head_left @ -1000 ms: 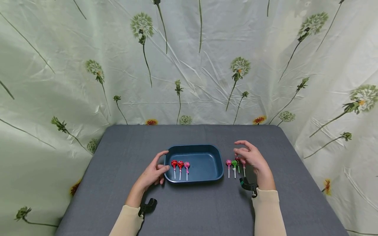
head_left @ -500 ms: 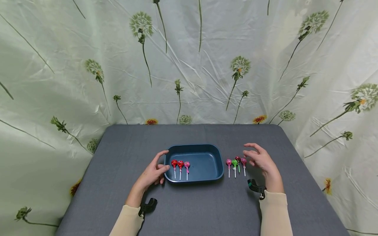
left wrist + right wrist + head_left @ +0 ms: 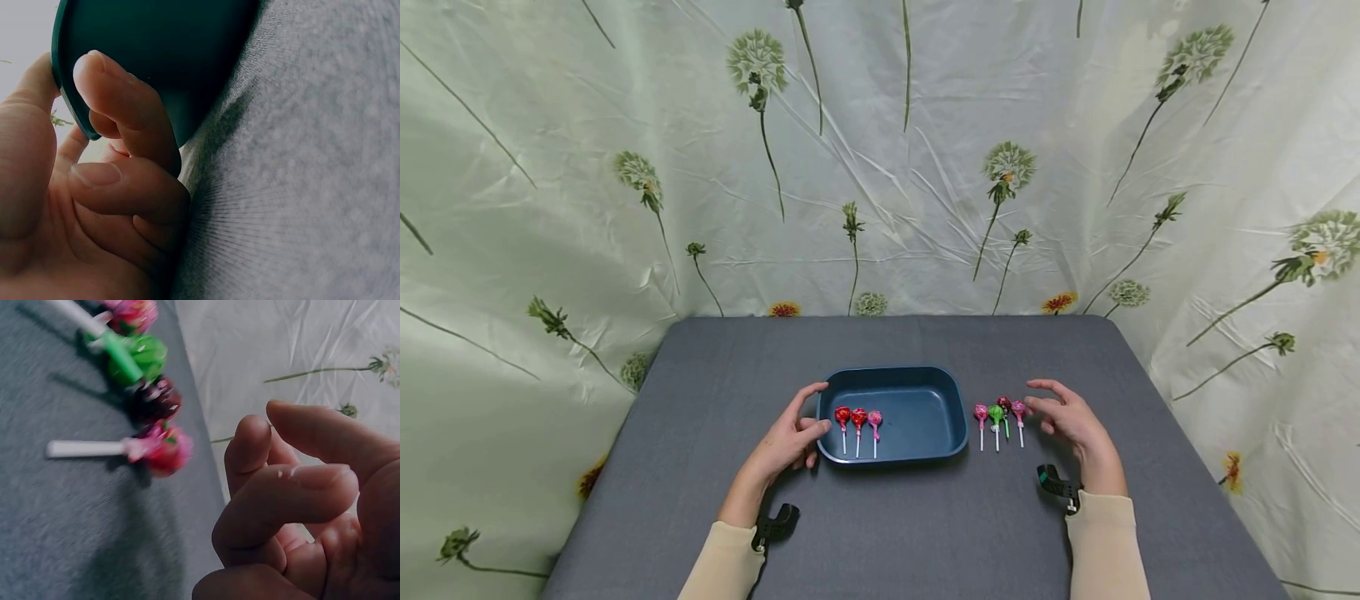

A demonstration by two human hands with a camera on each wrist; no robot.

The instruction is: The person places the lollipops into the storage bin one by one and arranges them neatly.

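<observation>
My left hand [image 3: 784, 437] holds the left end of a blue rectangular tray [image 3: 891, 457], thumb and fingers at its rim; in the left wrist view other fingers curl beside its outer wall. Two red lollipops [image 3: 859, 418] and a pink lollipop [image 3: 875, 419] lie inside, sticks toward me. To the tray's right a row of lollipops lies on the table: a pink one [image 3: 981, 413], a green one [image 3: 996, 415], a dark red one [image 3: 159, 400] and another pink one [image 3: 166, 450]. My right hand [image 3: 1071, 422] hovers just right of this row, fingers loosely bent, holding nothing.
The table [image 3: 910, 533] has a grey cloth top. Behind it hangs a pale curtain [image 3: 895, 167] with dandelion prints. Black camera mounts [image 3: 777, 525] sit at both wrists, below beige sleeves.
My right hand has moved right and slightly toward me, away from above the lollipop row, uncovering the rightmost pink one. The left hand and tray stay in place.
</observation>
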